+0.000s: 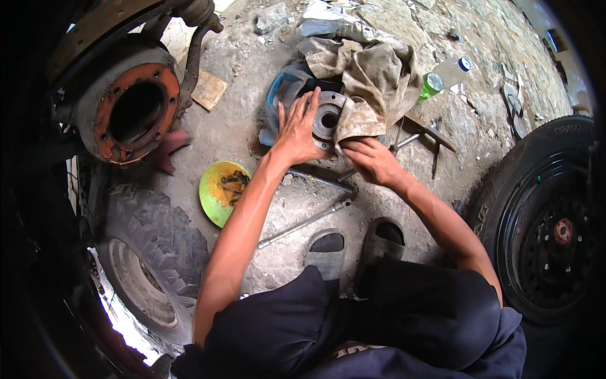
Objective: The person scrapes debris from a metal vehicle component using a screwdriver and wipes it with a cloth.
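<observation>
The metal wheel hub [327,120] sits on the ground among rags. The left hand [297,129] lies flat on its rim, fingers spread; the right hand [372,158] pinches a dirty rag [372,82] against it. It is probably heavy, stiff and greasy; best gripped by the rim.

Bright daylight falls from the top, soft shadows below, dark fisheye corners, straight edges bending, sharp centre.

The wheel hub [327,120] is set on the ground between the left hand [297,129] and right hand [372,161], with a rag [372,82] draped over its right side. A bowl [221,192] lies to the left, a bottle [445,76] behind right, and two tyres [151,246] at either side
</observation>
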The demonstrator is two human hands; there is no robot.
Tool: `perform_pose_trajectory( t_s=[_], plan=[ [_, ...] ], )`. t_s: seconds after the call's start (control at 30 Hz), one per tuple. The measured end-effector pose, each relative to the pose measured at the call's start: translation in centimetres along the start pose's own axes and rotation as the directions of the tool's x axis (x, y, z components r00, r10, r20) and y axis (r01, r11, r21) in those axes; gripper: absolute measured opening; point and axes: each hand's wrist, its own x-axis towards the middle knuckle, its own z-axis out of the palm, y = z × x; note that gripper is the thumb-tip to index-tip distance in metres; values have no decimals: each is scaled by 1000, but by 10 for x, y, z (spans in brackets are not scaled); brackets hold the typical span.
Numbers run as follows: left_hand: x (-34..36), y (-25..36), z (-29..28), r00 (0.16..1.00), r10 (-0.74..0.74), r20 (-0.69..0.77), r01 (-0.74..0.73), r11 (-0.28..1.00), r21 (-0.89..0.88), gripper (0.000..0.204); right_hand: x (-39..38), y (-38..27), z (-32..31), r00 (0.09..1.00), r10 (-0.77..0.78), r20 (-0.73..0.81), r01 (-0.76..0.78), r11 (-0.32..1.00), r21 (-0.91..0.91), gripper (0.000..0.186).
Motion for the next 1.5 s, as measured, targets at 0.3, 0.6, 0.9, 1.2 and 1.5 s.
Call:
perform_pose_trajectory(
  t_s=[0.3, 0.6, 0.9, 1.2, 1.5],
  plan=[
    [10, -30, -25, 979, 69, 194, -69, 998, -9, 163, 19, 62, -77, 699, 624, -349, -581, 780, 230, 28],
    [0, 5, -14, 1000, 15, -15, -12, 979, 201, 126, 71, 65, -174, 328, 919, 218, -894, 227, 385, 57],
    [-8, 28, -3, 978, -47, -203, 119, 926, 359, 107, 160, 85, -194, 495, 822, 282, -682, 167, 712, 51],
    [0, 21, -6, 992, 24, -127, 7, 970, 244, 90, 196, 159, -219, 610, 780, 140, -736, 493, 465, 54],
    [-11, -29, -31, 998, 56, 31, -61, 983, 174, 90, 119, 96, -132, 735, 627, -258, -615, 776, 137, 49]
  ],
)
